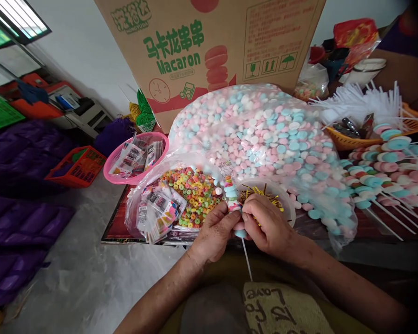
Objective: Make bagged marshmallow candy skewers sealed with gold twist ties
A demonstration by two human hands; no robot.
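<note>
A candy skewer (231, 191) stands upright in a clear printed wrapper, pastel discs and small rings stacked on it. Its white stick (247, 260) points down toward my lap. My left hand (214, 232) is closed around the lower part of the candy stack, thumb across the front. On the other side, my right hand (270, 225) has thumb and fingers pinched against the wrapper; anything small between these fingertips is hidden. Gold twist ties (261, 192) lie in a white bowl (290, 211) just behind my right hand. Colourful ring candies (191, 195) fill a plastic bag left of the skewer.
A big clear bag of pastel candy discs (251, 130) leans before a cardboard box (226, 28). Printed wrappers lie on the ring candies and in a pink basket (113, 178). Finished-looking skewers (386, 162) pile at right, below an orange basket (344, 139) with white sticks (362, 102).
</note>
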